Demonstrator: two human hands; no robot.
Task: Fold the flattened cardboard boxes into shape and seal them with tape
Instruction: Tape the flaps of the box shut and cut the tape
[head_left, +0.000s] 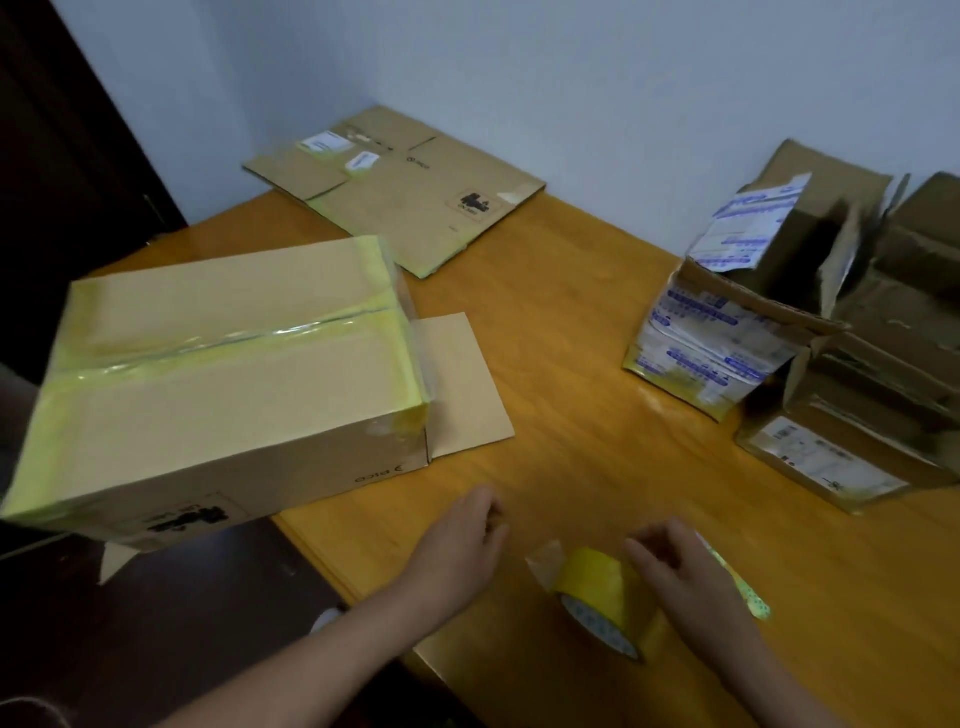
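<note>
Tape roll (597, 587) just beside empty, loose right hand (680, 566); left hand (462, 540) loose, empty.

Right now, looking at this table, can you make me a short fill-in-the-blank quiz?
1. The roll of tape beside the right hand is ____ in colour.
2. The taped-up box stands on the ____ side of the table.
3. The open boxes are piled on its ____ side.
4. The unfolded cardboard by the far wall lies ____.
Missing words: yellow; left; right; flat.

Perhaps 5 boxes (223, 364), 1 tape roll (597, 587)
</note>
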